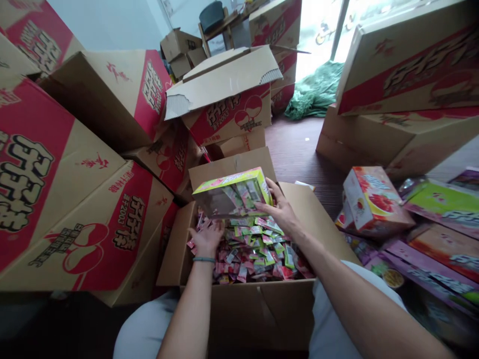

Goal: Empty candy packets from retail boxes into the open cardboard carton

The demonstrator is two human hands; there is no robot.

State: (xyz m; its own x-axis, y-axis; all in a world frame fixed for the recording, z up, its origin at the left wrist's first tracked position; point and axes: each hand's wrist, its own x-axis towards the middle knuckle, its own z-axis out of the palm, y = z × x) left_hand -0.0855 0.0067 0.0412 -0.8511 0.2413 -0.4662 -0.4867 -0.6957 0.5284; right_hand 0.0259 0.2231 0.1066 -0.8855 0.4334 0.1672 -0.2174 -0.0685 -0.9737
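My right hand (280, 205) grips the right end of a green display box (235, 192) with a see-through front, and a few wrapped sweets show inside it. The box is tilted above an open carton (333, 224) that stands between my knees. Loose wrapped sweets (258, 249) in pink and green wrappers fill this carton. Low over the left part of the heap, my left hand (207, 238) is spread with the palm up, under the box's left end. Whether its fingertips touch the sweets or the box I cannot tell.
Big red and brown cartons (75, 224) are stacked at my left. Another carton with raised flaps (228, 104) stands ahead. On the right, printed display boxes (377, 204) lie on the floor, with larger cartons (407, 65) behind them. Green netting (316, 89) lies near the doorway.
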